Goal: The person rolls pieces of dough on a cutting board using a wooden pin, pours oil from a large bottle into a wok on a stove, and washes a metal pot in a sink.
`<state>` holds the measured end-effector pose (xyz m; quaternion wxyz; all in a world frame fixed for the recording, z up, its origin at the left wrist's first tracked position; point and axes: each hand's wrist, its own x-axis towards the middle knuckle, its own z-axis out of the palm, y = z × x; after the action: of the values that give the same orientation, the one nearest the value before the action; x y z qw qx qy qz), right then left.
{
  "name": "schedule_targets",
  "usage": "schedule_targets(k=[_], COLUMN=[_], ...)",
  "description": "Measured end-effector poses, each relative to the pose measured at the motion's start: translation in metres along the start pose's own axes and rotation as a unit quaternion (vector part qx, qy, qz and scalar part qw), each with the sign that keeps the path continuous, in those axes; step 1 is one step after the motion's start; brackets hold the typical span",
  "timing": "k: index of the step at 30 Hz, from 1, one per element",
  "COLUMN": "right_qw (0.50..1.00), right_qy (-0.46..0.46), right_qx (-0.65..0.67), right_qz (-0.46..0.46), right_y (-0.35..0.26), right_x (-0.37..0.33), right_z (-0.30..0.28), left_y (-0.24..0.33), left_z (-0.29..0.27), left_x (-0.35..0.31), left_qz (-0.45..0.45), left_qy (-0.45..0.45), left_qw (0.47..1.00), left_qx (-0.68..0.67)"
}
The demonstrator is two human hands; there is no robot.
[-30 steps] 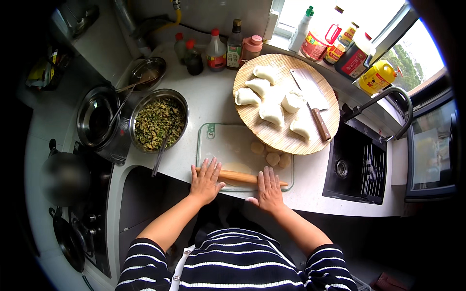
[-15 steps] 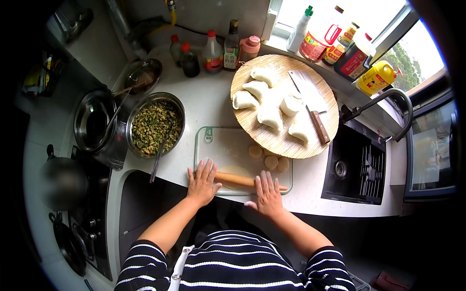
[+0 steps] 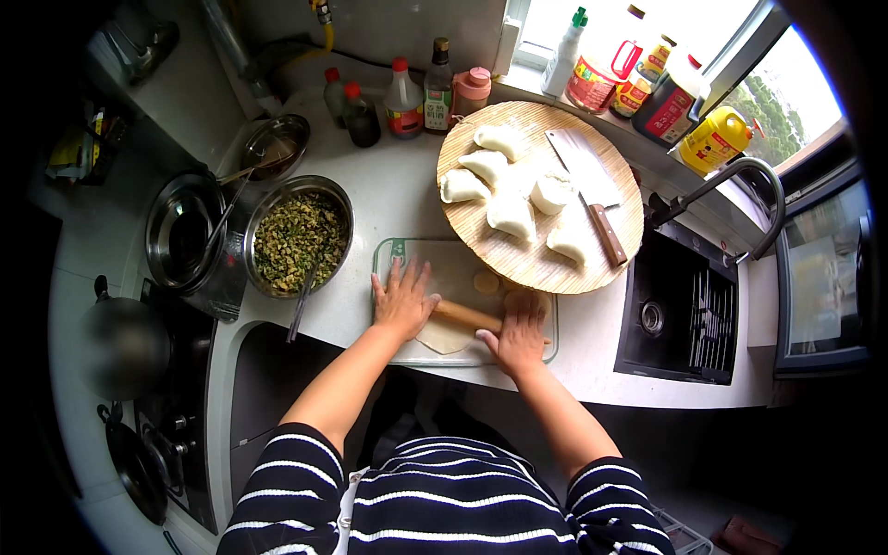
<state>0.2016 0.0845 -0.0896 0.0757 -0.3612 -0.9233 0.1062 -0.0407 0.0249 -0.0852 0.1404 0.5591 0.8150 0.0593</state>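
A wooden rolling pin [image 3: 465, 315] lies across a flattened dough wrapper [image 3: 446, 336] on a pale cutting board with a green rim [image 3: 388, 356]. My left hand [image 3: 403, 302] rests on the pin's left end, fingers stretched out and spread. On its right end presses my right hand [image 3: 520, 339], fingers also extended, the palm over the wood. Just beyond the pin sit small dough pieces [image 3: 486, 281], partly hidden by my right hand. Several filled white dumplings [image 3: 511, 217] and a cleaver [image 3: 585, 168] with a wooden handle lie on a round woven tray [image 3: 462, 239], which overlaps the board's far right corner.
Left of the board stands a steel bowl of chopped filling [image 3: 298, 237] with a spoon handle [image 3: 302, 305] jutting over the counter edge. Sauce bottles [image 3: 404, 100] line the back wall. A black sink [image 3: 673, 305] with a curved faucet [image 3: 775, 208] is at right; a stove [image 3: 171, 416] at left.
Both hands have pushed the rolling pin away from me across the board, and it is now more slanted. More of the flattened wrapper shows on the near side.
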Motion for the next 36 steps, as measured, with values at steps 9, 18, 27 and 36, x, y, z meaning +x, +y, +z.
schedule_targets(k=[9, 18, 27, 36], right_qw=[0.998, 0.974, 0.979, 0.988], right_qy=[0.011, 0.161, 0.141, 0.09], right_qx=[0.021, 0.148, 0.142, 0.123], right_qz=[-0.066, 0.06, 0.047, -0.021], right_y=[0.008, 0.017, 0.017, 0.008], right_x=[-0.047, -0.04, -0.053, -0.034], right_z=[0.002, -0.031, -0.026, -0.02], left_y=[-0.018, 0.025, 0.013, -0.017], left_z=[0.012, 0.028, 0.013, 0.035], left_x=[-0.074, -0.019, -0.001, -0.055], left_qz=[0.083, 0.134, -0.184, -0.271], left_qy=[0.013, 0.122, -0.019, 0.011], left_qw=[0.996, 0.975, 0.958, 0.89], left_qx=[0.004, -0.128, -0.219, -0.366])
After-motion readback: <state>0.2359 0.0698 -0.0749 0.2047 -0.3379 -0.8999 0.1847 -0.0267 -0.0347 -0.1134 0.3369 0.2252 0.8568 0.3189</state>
